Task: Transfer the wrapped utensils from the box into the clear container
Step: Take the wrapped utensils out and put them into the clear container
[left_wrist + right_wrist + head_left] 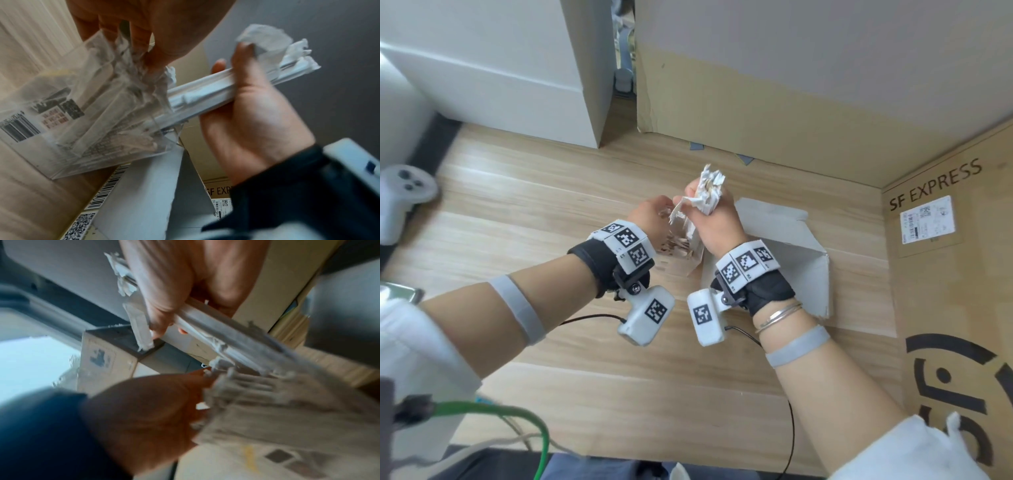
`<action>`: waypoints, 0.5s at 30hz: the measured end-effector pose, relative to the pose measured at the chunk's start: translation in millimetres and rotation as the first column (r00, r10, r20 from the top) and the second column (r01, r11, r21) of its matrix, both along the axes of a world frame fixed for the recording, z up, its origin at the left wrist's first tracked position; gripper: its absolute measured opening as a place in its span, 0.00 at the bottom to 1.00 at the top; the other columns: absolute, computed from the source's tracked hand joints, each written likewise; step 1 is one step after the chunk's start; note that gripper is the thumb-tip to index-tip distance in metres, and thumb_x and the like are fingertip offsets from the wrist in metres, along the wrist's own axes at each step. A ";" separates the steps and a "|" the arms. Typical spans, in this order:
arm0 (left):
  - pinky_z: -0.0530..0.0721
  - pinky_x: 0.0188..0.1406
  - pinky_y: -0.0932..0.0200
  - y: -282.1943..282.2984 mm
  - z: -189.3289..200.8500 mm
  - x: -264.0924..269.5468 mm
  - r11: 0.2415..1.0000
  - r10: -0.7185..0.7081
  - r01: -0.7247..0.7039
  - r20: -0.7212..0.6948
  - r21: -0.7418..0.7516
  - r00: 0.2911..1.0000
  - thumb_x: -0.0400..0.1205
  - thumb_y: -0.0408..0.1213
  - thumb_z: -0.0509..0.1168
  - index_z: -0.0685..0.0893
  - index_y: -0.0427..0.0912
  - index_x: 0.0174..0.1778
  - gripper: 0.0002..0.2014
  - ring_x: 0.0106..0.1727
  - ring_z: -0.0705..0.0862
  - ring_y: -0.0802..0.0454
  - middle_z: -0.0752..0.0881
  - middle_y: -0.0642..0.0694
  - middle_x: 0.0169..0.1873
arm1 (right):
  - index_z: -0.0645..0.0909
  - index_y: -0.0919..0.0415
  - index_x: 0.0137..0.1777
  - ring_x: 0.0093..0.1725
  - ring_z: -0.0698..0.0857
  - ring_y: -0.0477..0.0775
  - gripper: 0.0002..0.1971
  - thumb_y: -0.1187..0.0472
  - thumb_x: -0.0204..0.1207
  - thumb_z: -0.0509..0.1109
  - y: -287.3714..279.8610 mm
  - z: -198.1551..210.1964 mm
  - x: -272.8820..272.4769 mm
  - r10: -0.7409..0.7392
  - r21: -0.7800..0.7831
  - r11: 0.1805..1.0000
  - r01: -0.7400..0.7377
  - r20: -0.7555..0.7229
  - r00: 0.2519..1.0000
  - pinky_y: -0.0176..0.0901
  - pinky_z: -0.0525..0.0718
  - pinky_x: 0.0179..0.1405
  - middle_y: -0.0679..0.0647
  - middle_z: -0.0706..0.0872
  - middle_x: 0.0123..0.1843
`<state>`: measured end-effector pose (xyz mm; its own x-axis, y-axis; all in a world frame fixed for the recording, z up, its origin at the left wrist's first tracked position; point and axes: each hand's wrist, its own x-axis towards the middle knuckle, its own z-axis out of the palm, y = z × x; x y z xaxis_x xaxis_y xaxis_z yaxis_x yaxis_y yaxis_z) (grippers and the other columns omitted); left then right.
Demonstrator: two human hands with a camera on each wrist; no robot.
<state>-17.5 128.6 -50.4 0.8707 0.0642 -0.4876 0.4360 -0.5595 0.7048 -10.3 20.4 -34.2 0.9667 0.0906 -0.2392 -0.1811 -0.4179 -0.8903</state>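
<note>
**Wrapped utensils poised at the clear container**

Wrapped utensils (709, 193) are bunched in the right hand (717, 224), fingers curled round them, above the clear container's (61, 129) mouth. Left of it, the left hand (650, 214) seemingly pinches its rim. The box (787, 253) lies right. Splayed wrapper ends could snag the rim and spill.

Both hands raised close together (right (717, 219) fisted, left (650, 216) fingers curled).
</note>
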 end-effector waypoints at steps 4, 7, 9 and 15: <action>0.76 0.39 0.56 0.7 -1.4 1.5 1.000 0.021 -0.021 -0.002 -0.012 1.000 0.82 0.28 0.56 0.79 0.36 0.65 0.16 0.57 0.84 0.37 0.84 0.34 0.61 | 0.86 0.52 0.52 0.71 0.64 0.56 0.08 0.57 0.75 0.70 -7.8 1.3 -10.4 0.165 -0.369 0.905 -0.214 -0.159 0.973 0.33 0.71 0.62 0.50 0.72 0.70; 0.78 0.44 0.55 -1.7 -2.3 1.3 0.997 0.059 -0.060 -0.022 -0.046 0.998 0.83 0.29 0.55 0.79 0.36 0.65 0.16 0.59 0.84 0.36 0.85 0.35 0.61 | 0.82 0.58 0.64 0.78 0.57 0.59 0.16 0.61 0.77 0.67 -14.3 5.3 -15.5 0.186 -0.459 0.847 -0.269 -0.218 0.958 0.50 0.59 0.79 0.49 0.63 0.79; 0.78 0.40 0.59 -3.4 -3.0 1.3 0.996 0.064 -0.066 -0.042 -0.062 0.997 0.84 0.30 0.56 0.78 0.37 0.66 0.15 0.58 0.84 0.39 0.84 0.35 0.61 | 0.82 0.55 0.64 0.80 0.53 0.62 0.15 0.61 0.77 0.66 -13.0 4.1 -17.7 0.237 -0.569 0.750 -0.338 -0.247 0.940 0.58 0.53 0.81 0.50 0.59 0.82; 0.79 0.37 0.55 -4.6 -3.8 1.8 0.992 0.088 -0.092 -0.049 -0.088 0.995 0.83 0.31 0.51 0.76 0.34 0.66 0.18 0.50 0.85 0.38 0.84 0.30 0.59 | 0.82 0.39 0.59 0.81 0.52 0.61 0.16 0.53 0.72 0.71 -9.4 -5.0 -11.7 0.270 -0.611 0.690 -0.387 -0.279 0.921 0.60 0.53 0.78 0.46 0.57 0.83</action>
